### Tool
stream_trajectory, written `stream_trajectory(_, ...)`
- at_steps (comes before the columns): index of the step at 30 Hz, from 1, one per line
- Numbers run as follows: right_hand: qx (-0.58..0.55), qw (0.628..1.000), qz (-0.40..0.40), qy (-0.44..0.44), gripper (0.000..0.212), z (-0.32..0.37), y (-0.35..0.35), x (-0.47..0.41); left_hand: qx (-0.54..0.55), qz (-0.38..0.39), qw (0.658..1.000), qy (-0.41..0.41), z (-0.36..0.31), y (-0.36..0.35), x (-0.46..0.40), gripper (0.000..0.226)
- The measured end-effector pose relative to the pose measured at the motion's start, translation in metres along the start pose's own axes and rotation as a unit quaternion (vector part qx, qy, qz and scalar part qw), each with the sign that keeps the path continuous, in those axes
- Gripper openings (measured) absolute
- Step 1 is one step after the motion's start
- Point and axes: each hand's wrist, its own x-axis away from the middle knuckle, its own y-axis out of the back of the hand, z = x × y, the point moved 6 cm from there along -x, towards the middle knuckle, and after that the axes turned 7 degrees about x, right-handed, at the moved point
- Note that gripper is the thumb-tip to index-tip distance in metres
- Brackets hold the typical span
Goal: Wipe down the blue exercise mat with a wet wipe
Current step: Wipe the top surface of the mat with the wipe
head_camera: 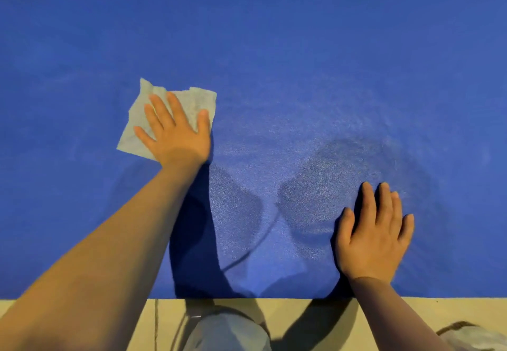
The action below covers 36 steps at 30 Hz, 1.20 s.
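Warm, fairly dim light fell from above and behind, throwing hard dark shadows of both arms across the blue exercise mat (301, 35) near its near edge. The mat's far edge bowed from wide-angle distortion; its texture looked soft and grainy.

Blue exercise mat (274, 49) is showing a matt, finely pebbled foam surface; wet wipe (137, 131) is appearing thin, soft, fibrous cloth.

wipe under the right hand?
No, the wipe lies under the left hand; the right hand rests flat on the bare mat.
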Motion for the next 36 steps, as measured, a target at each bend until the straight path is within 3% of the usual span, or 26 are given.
stream_trajectory(2,-0.001,1.0,0.004,0.001,0.059,0.001,0.001,0.0,-0.013,0.019,1.0,-0.021,-0.024,-0.012,0.024,0.081)
stream_trajectory(7,-0.005,1.0,0.009,0.001,0.06,0.001,0.0,-0.001,-0.026,0.103,0.961,-0.256,-0.069,-0.052,0.138,0.093)
stream_trajectory(11,-0.001,1.0,0.021,-0.001,0.061,0.001,0.0,-0.001,0.051,0.119,0.962,-0.24,-0.068,-0.03,0.149,0.111)
stream_trajectory(13,0.002,1.0,0.03,-0.003,0.062,-0.002,0.0,-0.001,0.122,0.079,0.955,-0.258,-0.065,-0.003,0.146,0.1)
stream_trajectory(15,-0.001,0.999,0.044,0.0,0.062,-0.001,-0.002,-0.002,0.12,0.055,0.951,-0.28,-0.043,0.009,0.147,0.083)
stream_trajectory(18,0.003,0.998,0.07,-0.004,0.064,0.0,-0.003,0.001,0.111,0.071,0.967,-0.217,0.021,0.006,0.146,0.074)
stream_trajectory(21,-0.013,0.998,0.067,-0.01,0.06,0.01,0.011,-0.002,0.124,0.028,0.984,-0.125,0.083,0.018,0.134,0.07)
stream_trajectory(22,-0.023,0.998,0.048,0.014,0.057,0.023,0.02,-0.003,0.124,0.003,0.986,-0.107,0.096,0.025,0.125,0.069)
stream_trajectory(24,-0.045,0.987,0.01,0.155,0.052,0.071,0.038,0.003,0.119,-0.04,0.989,-0.079,0.114,0.037,0.099,0.066)
stream_trajectory(27,-0.074,0.93,0.037,0.359,0.048,0.145,0.025,0.009,0.113,-0.093,0.989,-0.025,0.12,0.051,0.046,0.063)
stream_trajectory(31,-0.078,0.888,0.078,0.447,0.05,0.186,-0.018,-0.022,0.141,-0.108,0.981,0.082,0.107,0.046,-0.003,0.061)
stream_trajectory(33,-0.069,0.857,0.072,0.505,0.051,0.193,-0.026,-0.044,0.098,-0.101,0.984,0.11,0.099,0.038,-0.008,0.068)
stream_trajectory(34,-0.063,0.855,0.07,0.509,0.053,0.191,-0.028,-0.065,0.08,-0.098,0.985,0.116,0.096,0.034,-0.007,0.07)
stream_trajectory(36,-0.042,0.894,0.066,0.442,0.061,0.175,-0.034,-0.123,0.068,-0.103,0.985,0.122,0.097,0.032,-0.005,0.069)
